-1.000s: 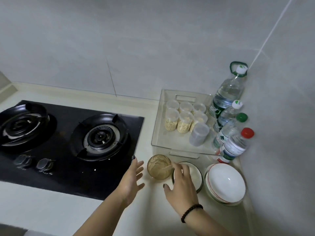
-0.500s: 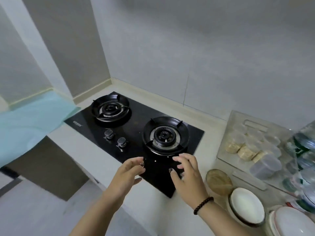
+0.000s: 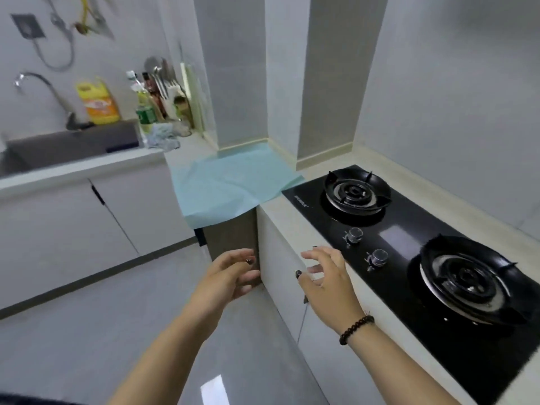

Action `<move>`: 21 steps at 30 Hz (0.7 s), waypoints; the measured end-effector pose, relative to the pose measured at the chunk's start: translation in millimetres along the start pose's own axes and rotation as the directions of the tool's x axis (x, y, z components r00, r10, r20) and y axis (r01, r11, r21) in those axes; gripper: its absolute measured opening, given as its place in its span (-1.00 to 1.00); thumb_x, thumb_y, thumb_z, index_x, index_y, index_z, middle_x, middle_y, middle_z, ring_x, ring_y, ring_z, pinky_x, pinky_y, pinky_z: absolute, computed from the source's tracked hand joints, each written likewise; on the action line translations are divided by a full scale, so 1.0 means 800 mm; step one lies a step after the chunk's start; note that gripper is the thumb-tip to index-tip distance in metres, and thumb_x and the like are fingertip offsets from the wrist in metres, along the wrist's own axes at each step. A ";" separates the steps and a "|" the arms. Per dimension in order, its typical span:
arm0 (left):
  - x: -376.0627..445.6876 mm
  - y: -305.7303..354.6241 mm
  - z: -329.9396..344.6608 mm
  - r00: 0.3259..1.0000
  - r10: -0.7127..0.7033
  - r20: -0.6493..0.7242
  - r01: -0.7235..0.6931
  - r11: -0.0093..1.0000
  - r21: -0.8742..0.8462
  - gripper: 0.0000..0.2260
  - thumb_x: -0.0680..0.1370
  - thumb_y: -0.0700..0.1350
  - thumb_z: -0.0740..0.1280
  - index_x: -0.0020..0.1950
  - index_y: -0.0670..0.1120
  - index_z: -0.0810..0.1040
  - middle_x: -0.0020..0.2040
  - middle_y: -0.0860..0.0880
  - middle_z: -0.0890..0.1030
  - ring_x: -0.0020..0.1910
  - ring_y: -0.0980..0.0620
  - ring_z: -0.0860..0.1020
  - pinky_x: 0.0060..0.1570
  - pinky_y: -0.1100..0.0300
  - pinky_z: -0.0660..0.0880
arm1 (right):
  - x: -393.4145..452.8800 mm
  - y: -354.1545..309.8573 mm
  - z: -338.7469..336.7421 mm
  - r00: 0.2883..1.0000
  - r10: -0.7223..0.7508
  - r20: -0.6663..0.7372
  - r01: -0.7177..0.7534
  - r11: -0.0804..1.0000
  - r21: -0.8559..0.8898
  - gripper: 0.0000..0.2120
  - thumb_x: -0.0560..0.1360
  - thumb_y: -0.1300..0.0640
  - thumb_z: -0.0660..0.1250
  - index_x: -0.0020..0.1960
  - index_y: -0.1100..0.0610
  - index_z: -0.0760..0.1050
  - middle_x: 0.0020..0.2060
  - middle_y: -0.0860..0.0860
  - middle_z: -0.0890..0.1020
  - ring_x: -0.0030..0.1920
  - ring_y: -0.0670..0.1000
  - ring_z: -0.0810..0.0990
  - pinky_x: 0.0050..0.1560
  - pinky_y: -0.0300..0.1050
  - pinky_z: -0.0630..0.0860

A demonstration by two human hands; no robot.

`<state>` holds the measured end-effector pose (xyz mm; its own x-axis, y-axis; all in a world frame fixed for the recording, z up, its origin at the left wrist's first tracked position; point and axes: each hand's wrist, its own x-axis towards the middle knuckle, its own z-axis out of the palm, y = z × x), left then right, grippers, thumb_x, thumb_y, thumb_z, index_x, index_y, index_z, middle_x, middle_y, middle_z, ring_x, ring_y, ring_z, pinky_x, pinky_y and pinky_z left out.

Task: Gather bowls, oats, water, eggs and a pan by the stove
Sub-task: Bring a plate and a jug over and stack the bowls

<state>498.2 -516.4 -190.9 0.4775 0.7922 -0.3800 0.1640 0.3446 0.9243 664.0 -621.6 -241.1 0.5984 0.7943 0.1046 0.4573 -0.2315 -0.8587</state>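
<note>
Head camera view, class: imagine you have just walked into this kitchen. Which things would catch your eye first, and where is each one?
The black gas stove on the counter at right stands out, with its two burners and two knobs. A pale blue sheet drapes over the counter corner beyond it. In the foreground, the left hand and right hand, both empty and open, hover near the counter's front edge.

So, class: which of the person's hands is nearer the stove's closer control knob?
Right. The right hand hovers at the counter edge just left of the knob; the left hand hangs farther left, off the counter.

Stove (image 3: 409, 247) cropped; sink (image 3: 43, 150) blurred
</note>
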 end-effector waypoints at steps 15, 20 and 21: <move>0.045 0.034 -0.273 0.928 -0.006 -0.372 -0.057 0.986 -0.158 -0.78 0.61 -0.21 0.25 0.21 -0.03 0.56 0.18 -0.02 0.61 0.07 0.05 0.64 0.03 0.14 0.56 | 0.141 -0.166 0.245 0.960 -0.140 0.241 0.122 0.989 0.087 -0.64 0.49 0.19 0.36 0.24 -0.03 0.42 0.24 -0.12 0.26 0.03 -0.13 0.54 -0.14 -0.54 0.40; 0.085 0.036 -0.336 0.878 -0.054 -0.475 -0.068 0.969 -0.237 -0.78 0.61 -0.23 0.25 0.21 -0.06 0.56 0.18 -0.03 0.61 0.07 0.02 0.65 0.00 0.14 0.57 | 0.189 -0.190 0.326 0.910 -0.150 0.387 0.125 0.988 0.089 -0.64 0.50 0.18 0.35 0.25 -0.02 0.40 0.24 -0.08 0.27 0.02 -0.09 0.57 -0.08 -0.47 0.38; 0.097 0.038 -0.349 0.866 -0.061 -0.497 -0.076 0.965 -0.250 -0.79 0.61 -0.23 0.25 0.21 -0.06 0.56 0.18 -0.04 0.61 0.07 0.02 0.65 0.00 0.14 0.57 | 0.203 -0.195 0.344 0.896 -0.157 0.416 0.132 0.987 0.090 -0.64 0.50 0.18 0.35 0.26 -0.01 0.39 0.23 -0.08 0.27 0.01 -0.10 0.56 -0.09 -0.47 0.37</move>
<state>299.2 -304.0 -202.0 -0.0251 0.9151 -0.4025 -0.0935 0.3987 0.9123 508.5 -301.8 -228.0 0.1901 0.9816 0.0199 0.4709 -0.0734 -0.8791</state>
